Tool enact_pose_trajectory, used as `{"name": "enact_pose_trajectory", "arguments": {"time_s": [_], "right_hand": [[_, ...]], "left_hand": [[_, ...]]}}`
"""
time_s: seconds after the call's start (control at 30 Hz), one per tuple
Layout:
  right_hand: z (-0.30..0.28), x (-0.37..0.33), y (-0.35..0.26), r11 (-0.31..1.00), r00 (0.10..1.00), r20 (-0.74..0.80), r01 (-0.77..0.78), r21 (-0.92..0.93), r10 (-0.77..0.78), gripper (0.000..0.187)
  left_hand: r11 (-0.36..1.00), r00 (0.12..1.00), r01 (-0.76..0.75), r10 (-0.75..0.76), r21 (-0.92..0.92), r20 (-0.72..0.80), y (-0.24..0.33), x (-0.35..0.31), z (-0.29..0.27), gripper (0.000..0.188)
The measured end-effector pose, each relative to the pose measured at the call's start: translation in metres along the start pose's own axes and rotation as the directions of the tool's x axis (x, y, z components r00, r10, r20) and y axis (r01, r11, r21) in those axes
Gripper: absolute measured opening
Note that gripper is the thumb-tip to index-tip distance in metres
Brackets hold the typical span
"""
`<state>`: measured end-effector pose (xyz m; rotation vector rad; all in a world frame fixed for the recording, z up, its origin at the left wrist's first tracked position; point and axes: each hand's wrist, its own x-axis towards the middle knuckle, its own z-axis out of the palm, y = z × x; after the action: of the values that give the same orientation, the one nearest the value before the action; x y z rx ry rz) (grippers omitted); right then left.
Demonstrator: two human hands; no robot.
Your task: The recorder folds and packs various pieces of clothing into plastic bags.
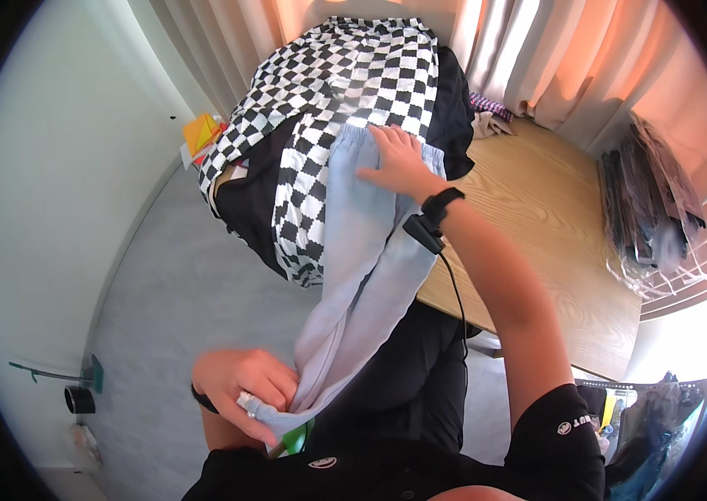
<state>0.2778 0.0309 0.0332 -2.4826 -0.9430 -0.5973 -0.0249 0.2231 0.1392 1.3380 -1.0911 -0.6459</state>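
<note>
A pair of light blue trousers (pixel 359 209) with a gathered elastic waistband stretches from the table down toward my body. My left hand (pixel 249 386), slightly blurred, grips the bottom end of the legs near my lap; its fingers are closed on the cloth. At the far end my right hand (pixel 399 159) lies flat on the waistband, fingers stretched out and thumb apart. Beneath the waistband spreads a black-and-white checkered garment (pixel 387 71), draped over the table's left side. Black cloth (pixel 452 108) shows under it.
The wooden table (pixel 529 200) reaches to the right, where plastic-wrapped dark garments (pixel 650 200) stand in a stack. Curtains (pixel 579 58) hang behind. A cable (pixel 460 292) runs down from the device on my right wrist. Yellow and red items (pixel 203 134) sit by the left wall.
</note>
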Motion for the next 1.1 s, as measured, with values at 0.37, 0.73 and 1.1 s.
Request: {"name": "enact_pose_trajectory", "arguments": {"time_s": [0.37,0.73,1.1], "right_hand": [[-0.109,-0.034,0.033,0.818,0.871,0.183,-0.491,0.301,0.456,0.055],[-0.323,-0.235,0.145,0.345,0.405,0.043,-0.825,0.447,0.913,0.055],[-0.277,-0.325,0.165,0.072,0.133,0.209,-0.959,0.274,0.969,0.065]], "left_hand": [[0.963,0.582,0.192,0.043,0.188,-0.812,0.006,-0.041,-0.001,0.032],[0.524,0.902,0.197,0.235,0.829,-0.363,-0.026,0.092,-0.149,0.010],[0.529,0.668,0.696,-0.227,0.486,-0.709,-0.127,0.145,-0.163,0.027]]}}
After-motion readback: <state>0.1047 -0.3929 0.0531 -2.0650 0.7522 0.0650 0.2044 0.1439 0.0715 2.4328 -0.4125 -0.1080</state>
